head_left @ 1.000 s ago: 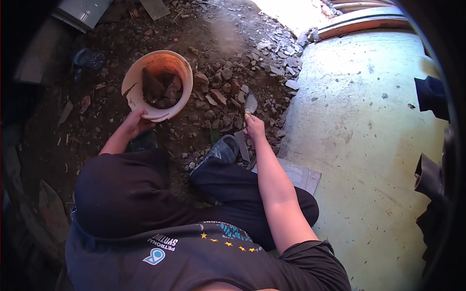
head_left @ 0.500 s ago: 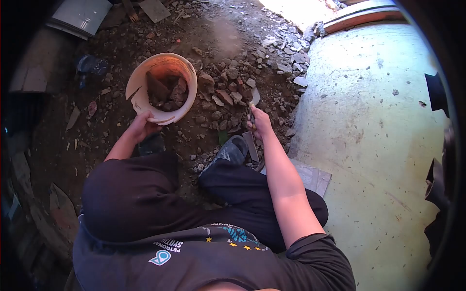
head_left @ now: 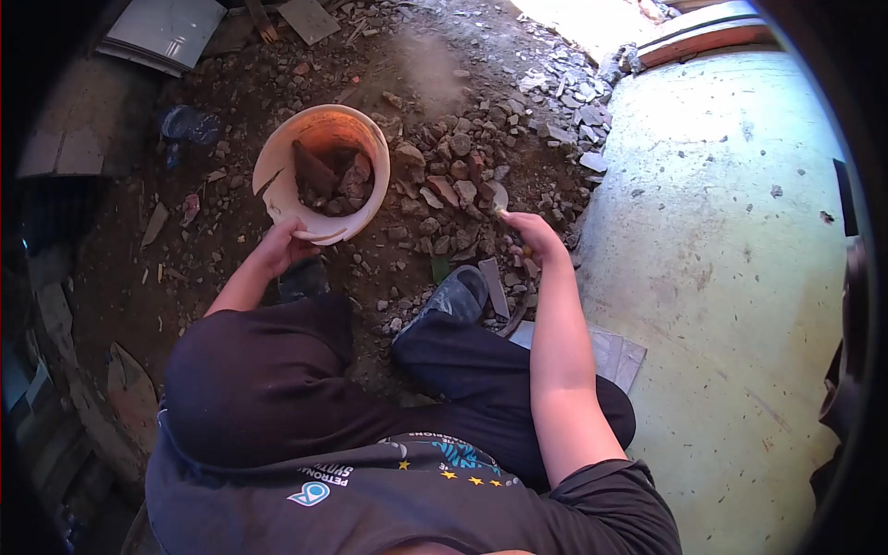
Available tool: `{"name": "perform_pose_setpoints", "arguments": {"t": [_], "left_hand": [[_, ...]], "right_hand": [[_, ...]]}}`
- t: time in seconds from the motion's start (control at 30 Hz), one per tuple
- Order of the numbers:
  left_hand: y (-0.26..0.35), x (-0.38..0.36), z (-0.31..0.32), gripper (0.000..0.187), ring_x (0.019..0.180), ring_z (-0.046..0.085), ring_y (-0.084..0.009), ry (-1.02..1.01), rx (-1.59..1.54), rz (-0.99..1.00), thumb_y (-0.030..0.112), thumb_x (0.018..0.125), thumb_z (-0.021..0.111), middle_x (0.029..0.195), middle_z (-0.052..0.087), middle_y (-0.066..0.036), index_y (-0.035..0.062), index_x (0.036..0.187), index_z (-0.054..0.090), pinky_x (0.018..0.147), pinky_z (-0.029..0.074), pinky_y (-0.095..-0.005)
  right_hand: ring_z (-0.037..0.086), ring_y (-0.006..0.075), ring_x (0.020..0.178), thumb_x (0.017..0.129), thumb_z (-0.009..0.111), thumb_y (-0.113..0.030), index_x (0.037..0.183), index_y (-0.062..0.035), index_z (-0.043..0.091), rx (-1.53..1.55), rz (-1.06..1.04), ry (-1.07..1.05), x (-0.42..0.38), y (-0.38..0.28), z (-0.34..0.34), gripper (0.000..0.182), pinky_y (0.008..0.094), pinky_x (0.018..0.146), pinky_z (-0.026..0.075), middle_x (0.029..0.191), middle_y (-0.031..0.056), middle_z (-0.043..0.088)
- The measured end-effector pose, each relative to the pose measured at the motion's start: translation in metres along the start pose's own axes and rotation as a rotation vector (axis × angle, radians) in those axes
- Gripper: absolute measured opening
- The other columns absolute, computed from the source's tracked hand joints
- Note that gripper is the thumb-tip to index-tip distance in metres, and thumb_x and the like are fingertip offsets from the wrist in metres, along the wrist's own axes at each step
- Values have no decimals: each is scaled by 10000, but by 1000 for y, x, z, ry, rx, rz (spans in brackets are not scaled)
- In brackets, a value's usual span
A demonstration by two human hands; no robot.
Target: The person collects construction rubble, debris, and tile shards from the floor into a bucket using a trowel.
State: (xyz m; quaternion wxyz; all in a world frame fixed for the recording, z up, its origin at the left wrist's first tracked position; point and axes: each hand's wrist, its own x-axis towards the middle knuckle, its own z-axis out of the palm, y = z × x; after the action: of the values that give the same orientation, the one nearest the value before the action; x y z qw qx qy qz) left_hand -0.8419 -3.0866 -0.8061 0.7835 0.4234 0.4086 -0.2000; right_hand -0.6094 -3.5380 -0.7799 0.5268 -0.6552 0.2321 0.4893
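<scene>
A cracked white plastic bucket (head_left: pixel 270 166) leans toward the rubble, its mouth facing up and away from me. Inside lie broken brick and stone chunks (head_left: pixel 335 180). My left hand (head_left: pixel 285 246) grips the near rim, fingers wrapped over the edge. To the right, my right hand (head_left: pixel 536 238) is closed round the handle of a trowel, mostly hidden by the fingers. Its pale, curved blade (head_left: pixel 499 195) rests among the stones at the right side of a rubble heap (head_left: pixel 444 185).
A pale, dusty panel (head_left: pixel 703 240) covers the right side. My sandalled foot (head_left: pixel 458 294) is just below the heap, beside a narrow strip (head_left: pixel 495 287). A crumpled plastic bottle (head_left: pixel 190 124) lies left of the bucket. A white sheet-like box (head_left: pixel 162 32) stands at the upper left.
The whole view has shifted slightly. My right hand has moved a little right and turned, while the trowel blade stays among the stones. The left hand keeps its hold on the bucket.
</scene>
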Motion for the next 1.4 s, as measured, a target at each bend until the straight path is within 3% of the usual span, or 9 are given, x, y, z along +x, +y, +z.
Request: {"name": "perform_pose_setpoints", "arguments": {"t": [0.13, 0.2, 0.3, 0.5, 1.07, 1.13, 1.17, 1.3, 1.4], "left_hand": [[5, -7, 9, 270, 941, 678, -257, 13, 1, 5, 192, 883, 488, 1053, 656, -142, 6, 1066, 556, 833, 578, -392], [5, -7, 8, 271, 983, 661, -237, 16, 24, -10, 183, 888, 478, 1067, 656, -121, 11, 1078, 566, 856, 565, -397], [11, -12, 17, 271, 975, 664, -238, -16, 26, -10, 180, 883, 478, 1070, 658, -123, 12, 1077, 563, 853, 564, -396], [-2, 0, -1, 301, 968, 677, -260, -24, -18, 5, 187, 885, 483, 1098, 661, -149, -4, 1109, 547, 844, 569, -397], [-4, -1, 0, 308, 943, 680, -245, 6, -23, 17, 201, 885, 503, 1029, 673, -120, 23, 1128, 565, 846, 566, -391], [-4, -1, 0, 308, 925, 684, -244, -25, -36, 10, 200, 886, 505, 1031, 675, -117, 24, 1132, 563, 844, 569, -388], [-3, -4, 3, 308, 925, 684, -244, -21, -36, 11, 200, 886, 505, 1031, 675, -117, 24, 1132, 563, 844, 569, -388], [0, -8, 6, 325, 927, 688, -241, -9, -26, 24, 201, 882, 502, 1034, 680, -119, 16, 1142, 564, 840, 571, -386], [-4, -3, 1, 332, 939, 688, -237, -23, -21, 16, 205, 879, 502, 1041, 681, -120, 14, 1143, 569, 839, 571, -385]], "right_hand": [[545, 80, 636, 942, 659, -340, 1115, -40, 696, -363, -126, 86, 12, 5, 9, 348, 259, 468, 399, 744, -5, 594], [452, 100, 459, 948, 656, -353, 890, -57, 667, -134, -229, 21, 21, 20, 10, 302, 275, 410, 338, 631, 4, 539], [452, 104, 449, 957, 641, -353, 884, -78, 649, 127, -259, 26, 41, 40, 44, 285, 262, 396, 350, 637, 14, 560], [470, 105, 469, 1010, 554, -310, 1106, -81, 631, 269, -217, -65, 28, 31, 41, 260, 237, 393, 357, 663, 23, 561], [480, 62, 508, 981, 606, -331, 1209, -54, 658, -99, -507, -235, -60, -45, 97, 363, 211, 416, 355, 689, -1, 577], [474, 27, 549, 969, 632, -296, 1261, -48, 641, -285, -544, -272, -70, -52, 122, 383, 180, 456, 351, 691, -14, 566], [640, 127, 728, 919, 694, -324, 1260, -25, 641, -462, -657, -192, -65, -54, 134, 457, 257, 670, 518, 877, 56, 699], [687, 250, 1045, 870, 734, -373, 1259, -1, 624, -697, -929, 63, -74, -60, 155, 549, 338, 904, 513, 1149, 202, 691], [691, 243, 1035, 861, 743, -374, 1249, -6, 633, -687, -957, 178, -70, -69, 136, 546, 340, 896, 515, 1112, 204, 702]]}}
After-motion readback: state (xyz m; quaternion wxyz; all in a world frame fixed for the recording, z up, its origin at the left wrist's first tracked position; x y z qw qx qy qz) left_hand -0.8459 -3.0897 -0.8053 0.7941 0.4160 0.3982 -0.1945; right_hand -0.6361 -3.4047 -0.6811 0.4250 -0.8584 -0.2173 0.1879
